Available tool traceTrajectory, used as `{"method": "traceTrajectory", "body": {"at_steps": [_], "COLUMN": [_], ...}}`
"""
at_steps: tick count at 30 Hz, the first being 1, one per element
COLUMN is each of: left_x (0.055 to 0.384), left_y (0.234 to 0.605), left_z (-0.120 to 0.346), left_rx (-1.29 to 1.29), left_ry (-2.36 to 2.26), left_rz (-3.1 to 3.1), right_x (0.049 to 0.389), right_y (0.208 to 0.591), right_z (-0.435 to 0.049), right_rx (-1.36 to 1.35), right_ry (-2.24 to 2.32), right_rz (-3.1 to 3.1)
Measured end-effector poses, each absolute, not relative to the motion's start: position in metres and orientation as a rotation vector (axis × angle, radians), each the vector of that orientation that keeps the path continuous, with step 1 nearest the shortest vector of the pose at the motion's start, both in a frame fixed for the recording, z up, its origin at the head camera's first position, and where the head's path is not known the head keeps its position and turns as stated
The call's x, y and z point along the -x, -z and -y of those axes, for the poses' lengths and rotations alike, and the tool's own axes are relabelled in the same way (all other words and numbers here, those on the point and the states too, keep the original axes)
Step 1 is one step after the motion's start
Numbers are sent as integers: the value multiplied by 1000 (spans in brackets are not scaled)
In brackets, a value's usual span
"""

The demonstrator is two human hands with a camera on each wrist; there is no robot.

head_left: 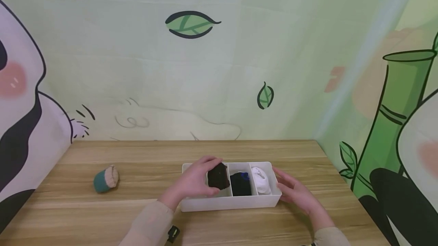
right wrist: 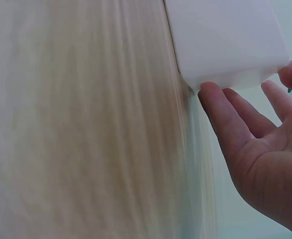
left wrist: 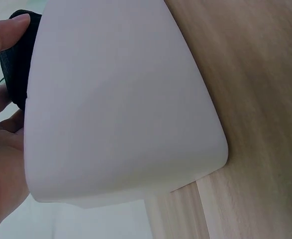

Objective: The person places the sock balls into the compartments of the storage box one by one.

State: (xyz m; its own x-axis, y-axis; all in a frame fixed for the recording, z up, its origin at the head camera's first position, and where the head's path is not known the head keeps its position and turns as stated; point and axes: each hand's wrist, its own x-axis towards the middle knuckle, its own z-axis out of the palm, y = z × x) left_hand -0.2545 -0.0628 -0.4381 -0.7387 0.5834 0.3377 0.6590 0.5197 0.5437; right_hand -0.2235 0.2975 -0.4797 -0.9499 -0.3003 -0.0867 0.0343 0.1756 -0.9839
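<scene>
A white divided box (head_left: 229, 202) stands on the table with three compartments. My left hand (head_left: 196, 180) pinches a dark brown rolled-up sock (head_left: 218, 176) between thumb and fingers at the left compartment. In the left wrist view the dark sock (left wrist: 17, 64) shows above the rim of the box (left wrist: 121, 109), partly hidden behind its wall. A black rolled sock (head_left: 241, 185) with blue trim lies in the middle compartment, and a white one (head_left: 261, 180) in the right. My right hand (head_left: 295, 193) touches the box's right end with its fingers extended, also seen in the right wrist view.
A teal and beige rolled sock (head_left: 106, 179) lies on the wooden table (head_left: 147, 154) at the left. Near my left forearm sits a small black object (head_left: 173, 234), its kind unclear. A printed cloth backdrop (head_left: 212, 71) rises behind the table.
</scene>
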Motion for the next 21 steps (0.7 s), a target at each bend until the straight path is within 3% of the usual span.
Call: {"method": "traceTrajectory", "body": {"at_steps": [21], "left_x": [257], "left_y": [443], "left_z": [63], "left_rx": [1060], "left_ry": [990], "left_rz": [2699], "right_x": [224], "right_y": [481], "right_z": [-298], "right_rx": [231], "right_ry": [1856], "right_rz": [-2186]}}
